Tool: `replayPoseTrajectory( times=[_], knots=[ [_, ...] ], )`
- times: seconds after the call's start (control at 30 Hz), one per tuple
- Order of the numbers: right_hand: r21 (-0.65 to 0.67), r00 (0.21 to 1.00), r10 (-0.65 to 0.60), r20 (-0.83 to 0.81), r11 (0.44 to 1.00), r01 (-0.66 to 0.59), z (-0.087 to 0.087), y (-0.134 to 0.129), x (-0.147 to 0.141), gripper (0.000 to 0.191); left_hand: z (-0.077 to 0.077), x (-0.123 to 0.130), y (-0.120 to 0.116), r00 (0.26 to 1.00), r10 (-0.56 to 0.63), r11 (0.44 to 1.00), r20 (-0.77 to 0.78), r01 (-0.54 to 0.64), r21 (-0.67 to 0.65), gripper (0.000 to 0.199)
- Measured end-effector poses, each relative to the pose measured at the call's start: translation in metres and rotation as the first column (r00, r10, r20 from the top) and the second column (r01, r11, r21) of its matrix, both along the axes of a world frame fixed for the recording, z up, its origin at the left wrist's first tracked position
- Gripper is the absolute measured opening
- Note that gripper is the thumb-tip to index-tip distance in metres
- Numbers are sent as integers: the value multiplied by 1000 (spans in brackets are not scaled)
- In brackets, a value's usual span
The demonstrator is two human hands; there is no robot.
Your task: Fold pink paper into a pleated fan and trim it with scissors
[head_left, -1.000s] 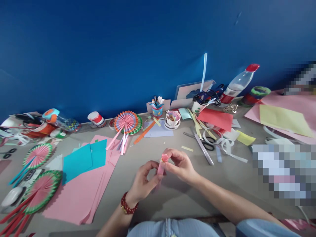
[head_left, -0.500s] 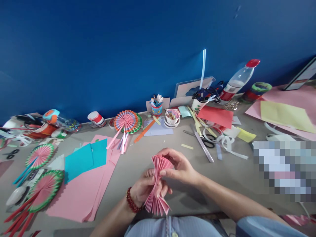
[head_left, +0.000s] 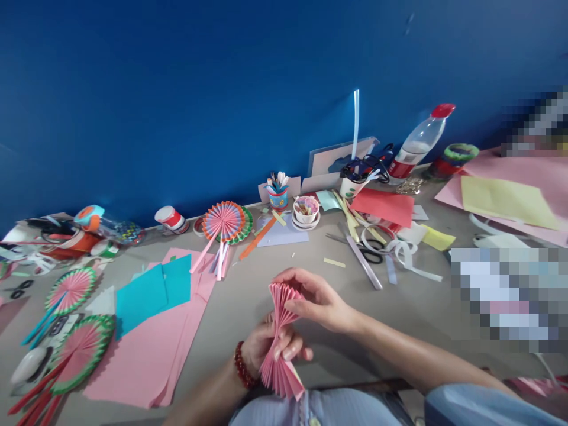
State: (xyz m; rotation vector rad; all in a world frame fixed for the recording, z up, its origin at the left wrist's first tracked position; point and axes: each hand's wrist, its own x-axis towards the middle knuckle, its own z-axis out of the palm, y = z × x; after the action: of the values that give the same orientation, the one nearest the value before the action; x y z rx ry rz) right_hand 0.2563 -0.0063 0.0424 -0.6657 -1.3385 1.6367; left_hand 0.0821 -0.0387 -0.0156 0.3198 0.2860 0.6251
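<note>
The bare left hand [head_left: 284, 343], a dark-red beaded bracelet [head_left: 244, 364] around its wrist, pinches with curled fingers. The bare right hand [head_left: 313, 299] arches above it, thumb and fingers bent, forearm slanting inward

The pleated paper [head_left: 283, 340] between the fingers is matt pink, ridged by sharp creases. At nine o'clock from it, flat pink paper sheets [head_left: 137, 361] look smooth and matt, as does the turquoise paper [head_left: 153, 293] on them. The table [head_left: 248, 284] is smooth grey with a dull sheen. At one o'clock stands a clear, glossy plastic bottle [head_left: 419, 142] with a shiny red plastic cap [head_left: 443, 110]. Nearer, also around one o'clock, the scissors [head_left: 371, 255] have glossy black handles. At eleven o'clock, the round fan [head_left: 225, 220] is matt, pleated paper. The wall [head_left: 222, 106] is smooth blue, faintly glossy.
</note>
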Motion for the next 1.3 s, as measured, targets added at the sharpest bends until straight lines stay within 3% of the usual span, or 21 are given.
replayPoseTrajectory(
  times=[0.13, 0.27, 0.4, 0.5, 0.57, 0.67, 0.73, 0.9, 0.97, 1.03, 1.1, 1.2, 1.3],
  knots=[
    [-5, 1000, 5, -4, 1000, -5, -2, 2, -2, 38, -11, -2, -5, 998, 30, 995, -63, -36, -93, 53],
    [28, 999, -8, 36, 1000, 7, -1, 2, 0, 37, -19, -3, -5, 1000, 20, 999, -24, -21, -47, 49],
    [258, 987, -40, 159, 966, -3, 7, 6, 10, 52, -8, -2, -2, 999, 33, 999, 2, -33, -28, 51],
    [481, 963, -57, 263, 873, -79, 15, 13, 22, 78, 7, -4, 3, 998, 60, 998, -30, -61, -33, 49],
    [597, 928, -74, 366, 783, -173, 19, 17, 28, 83, 15, -7, 8, 996, 38, 999, -77, -39, -23, 37],
    [679, 824, -138, 550, 648, -345, 22, 21, 33, 70, 22, -12, 16, 992, -20, 1000, -122, 18, -15, 28],
    [704, 758, -223, 612, 591, -394, 20, 22, 34, 57, 24, -16, 20, 989, -45, 999, -138, 44, -13, 24],
    [827, 714, -448, 537, 447, -341, 13, 23, 30, 29, 26, -23, 24, 984, -14, 994, -176, -5, -108, 24],
    [864, 715, -509, 480, 415, -285, 10, 23, 27, 22, 28, -23, 25, 982, -6, 991, -187, -20, -136, 25],
    [876, 729, -530, 434, 436, -204, 8, 23, 24, 17, 30, -22, 28, 978, 13, 996, -208, -32, -87, 31],
    [861, 755, -522, 397, 497, -109, 6, 23, 19, 15, 31, -19, 30, 950, 121, 990, -287, -97, 98, 36],
    [814, 774, -512, 373, 581, -8, 4, 21, 13, 13, 30, -14, 31, 827, 431, 865, -361, -266, 425, 22],
    [788, 769, -517, 376, 615, 27, 0, 18, 7, 12, 28, -11, 31, 712, 603, 750, -360, -352, 560, 31]
  ],
)
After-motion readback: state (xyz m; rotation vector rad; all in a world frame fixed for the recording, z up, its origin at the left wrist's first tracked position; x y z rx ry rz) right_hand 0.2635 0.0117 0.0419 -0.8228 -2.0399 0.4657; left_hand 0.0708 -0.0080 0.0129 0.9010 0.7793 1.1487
